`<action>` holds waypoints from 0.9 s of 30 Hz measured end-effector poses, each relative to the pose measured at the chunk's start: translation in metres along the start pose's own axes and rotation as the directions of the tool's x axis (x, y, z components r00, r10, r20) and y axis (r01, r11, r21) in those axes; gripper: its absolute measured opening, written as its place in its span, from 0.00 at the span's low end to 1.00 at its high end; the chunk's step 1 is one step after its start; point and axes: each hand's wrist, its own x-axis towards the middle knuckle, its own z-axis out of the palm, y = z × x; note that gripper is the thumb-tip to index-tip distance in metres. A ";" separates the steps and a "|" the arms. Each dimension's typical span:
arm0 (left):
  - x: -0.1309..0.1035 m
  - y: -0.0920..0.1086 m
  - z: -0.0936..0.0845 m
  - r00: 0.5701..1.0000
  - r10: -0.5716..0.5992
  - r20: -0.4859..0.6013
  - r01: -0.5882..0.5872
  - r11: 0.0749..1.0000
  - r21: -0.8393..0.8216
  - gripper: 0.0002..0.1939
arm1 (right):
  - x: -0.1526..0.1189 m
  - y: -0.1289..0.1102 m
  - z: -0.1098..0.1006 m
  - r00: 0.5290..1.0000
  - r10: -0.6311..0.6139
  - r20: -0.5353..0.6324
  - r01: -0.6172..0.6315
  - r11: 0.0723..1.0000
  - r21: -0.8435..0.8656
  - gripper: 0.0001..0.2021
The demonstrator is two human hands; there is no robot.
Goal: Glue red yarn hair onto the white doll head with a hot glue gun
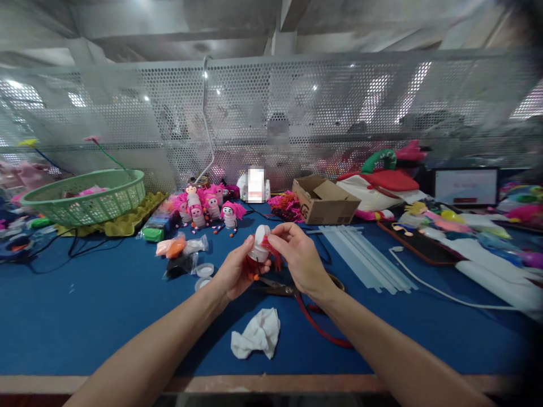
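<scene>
My left hand is closed around a small doll with a white head and white body. Thin dark limbs with orange bead ends hang from it. At the doll's head, my right hand pinches a tuft of pinkish-red yarn, part of it dangling below the fingers. Under my hands lie large scissors with red handles, partly covered by my right wrist. A crumpled white tissue rests nearer the table's front edge. Finished-looking pink-haired dolls stand in a group behind.
Bagged clay and small round lids lie left of my hands. A green basket sits far left. Rightward are a cardboard box, pale plastic strips, a white cable and a screen. Perforated metal panels stand behind.
</scene>
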 end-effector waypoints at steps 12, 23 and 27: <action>0.002 -0.003 -0.003 1.000 0.012 0.003 -0.012 1.000 0.024 0.16 | 0.000 0.003 0.001 1.000 -0.008 0.012 0.009 0.998 -0.068 0.08; 0.002 -0.003 -0.005 1.000 -0.005 0.006 0.005 0.999 0.052 0.18 | 0.000 -0.001 0.001 1.000 0.025 0.003 -0.025 1.000 0.015 0.10; 0.003 -0.004 -0.006 1.000 0.000 0.025 -0.002 0.997 0.078 0.18 | -0.001 0.001 -0.001 0.999 0.030 0.013 -0.030 0.999 -0.024 0.10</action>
